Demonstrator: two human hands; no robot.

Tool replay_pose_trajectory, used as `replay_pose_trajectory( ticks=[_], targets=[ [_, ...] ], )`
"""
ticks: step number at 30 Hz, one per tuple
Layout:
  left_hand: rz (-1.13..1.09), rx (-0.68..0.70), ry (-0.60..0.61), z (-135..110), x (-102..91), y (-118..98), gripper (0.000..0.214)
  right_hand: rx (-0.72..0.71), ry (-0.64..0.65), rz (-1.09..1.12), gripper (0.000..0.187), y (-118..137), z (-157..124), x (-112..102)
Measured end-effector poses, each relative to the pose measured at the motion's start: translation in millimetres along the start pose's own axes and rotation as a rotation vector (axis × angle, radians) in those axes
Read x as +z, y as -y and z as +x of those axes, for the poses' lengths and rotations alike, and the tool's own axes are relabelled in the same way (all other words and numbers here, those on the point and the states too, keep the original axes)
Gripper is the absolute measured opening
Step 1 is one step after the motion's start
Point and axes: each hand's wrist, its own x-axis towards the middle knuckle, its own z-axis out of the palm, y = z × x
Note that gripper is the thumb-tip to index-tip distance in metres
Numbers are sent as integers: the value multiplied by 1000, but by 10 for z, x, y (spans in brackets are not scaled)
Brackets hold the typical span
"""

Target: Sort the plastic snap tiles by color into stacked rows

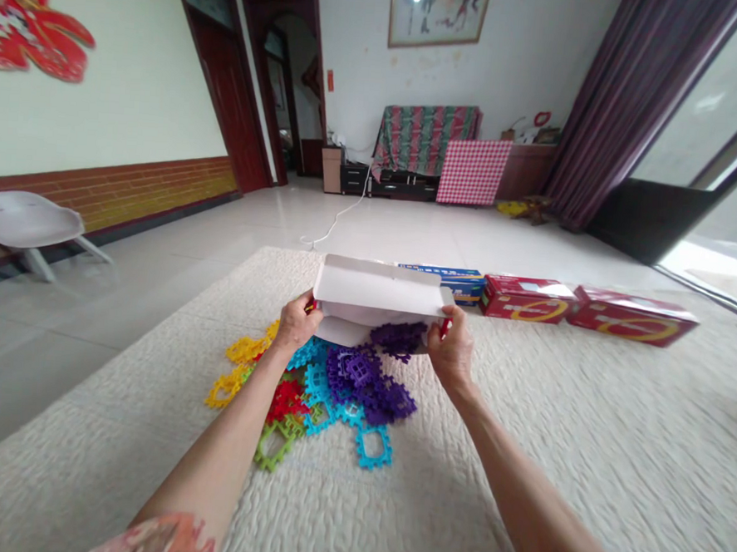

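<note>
Between my two hands I hold a cardboard box (380, 287), tipped so that its white inside and flap face me. My left hand (298, 320) is closed on the box's left end, and my right hand (450, 341) grips its right end. Purple interlocking plastic pieces (395, 338) lie at the box's lower edge; whether they are inside or just outside I cannot tell. Below it is a heap of more pieces: purple (363, 371), light blue (374, 446), red (289, 399), green (276, 442) and yellow (228, 384).
The pieces lie on a cream quilted cover (520, 452). Behind the held box stand a blue box (464, 283) and two red boxes (526, 298), (634, 316) in a row. A white chair (31, 220) is at the left, and a white cable (341, 213) crosses the tiled floor.
</note>
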Motion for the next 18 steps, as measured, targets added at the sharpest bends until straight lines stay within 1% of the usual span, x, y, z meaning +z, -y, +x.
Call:
replay_pose_trajectory(
  ticks=[3,5,7,10,12,13,15,18],
  targets=[
    [45,-9,-92,63,-174,-62,31,-33,-26,22,36,147,-15,-83],
    [63,-6,-130,127,-229,-60,30,-36,-32,32,36,193,-35,-72],
    [75,-20,-109,191,-190,-24,30,-14,-4,24,36,166,-46,4],
    [97,-40,-44,243,-30,53,35,37,68,-8,35,40,-25,152],
    [103,-46,-31,243,45,108,36,49,89,-19,36,-3,18,207],
    [101,-56,-37,237,53,139,34,43,90,-19,37,11,48,213],
    [67,-84,-64,226,6,214,27,-2,86,-6,38,125,123,189],
    [-74,-124,-177,224,-120,341,18,-139,72,25,39,414,245,118]
  ],
)
